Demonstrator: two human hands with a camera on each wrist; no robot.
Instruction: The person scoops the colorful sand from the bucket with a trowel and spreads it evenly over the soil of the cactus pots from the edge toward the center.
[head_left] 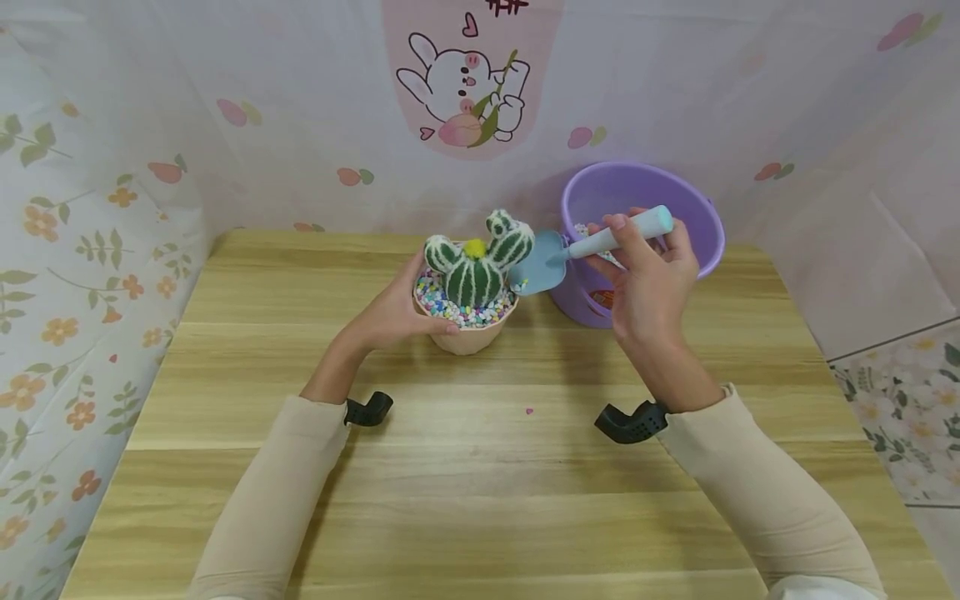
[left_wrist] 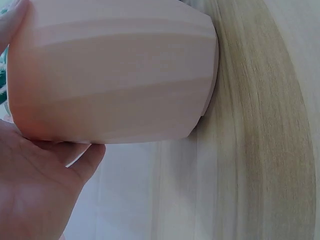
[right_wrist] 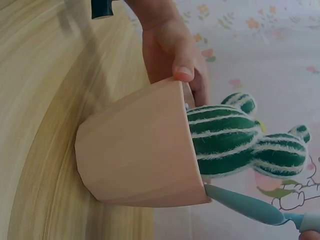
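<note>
The left hand [head_left: 393,312] is cupping the near-left side of a pink flowerpot [head_left: 468,333], its fingers curled round the wall and the thumb [right_wrist: 184,70] lying on the rim. The pot is standing upright on the wooden surface [head_left: 480,467], around the middle of its far half. It is holding a green toy cactus [head_left: 480,262] with white ribs and a yellow tuft, bedded in coloured pebbles [head_left: 450,307].

The right hand [head_left: 645,279] is grasping a light blue toy trowel [head_left: 581,248], fingers clenched round the handle. The trowel's long axis is running from the handle end at the upper right down and leftward to the blade [head_left: 540,265], which is hovering just at the pot's right rim, close beside the cactus's right arm; the right wrist view is showing the blade touching or almost touching the rim. So the pot is lying left of the right hand's fingers, and the blade is the nearest part to it.

A purple bucket [head_left: 678,200] is standing just behind and right of the pot, under the right hand, with some pebbles inside. Room is tight between bucket, cactus and blade; leftward and toward the person the surface is giving open room. One loose pink pebble [head_left: 529,411] is lying on the surface nearer the person. Patterned cloth is closing in the far and side edges.
</note>
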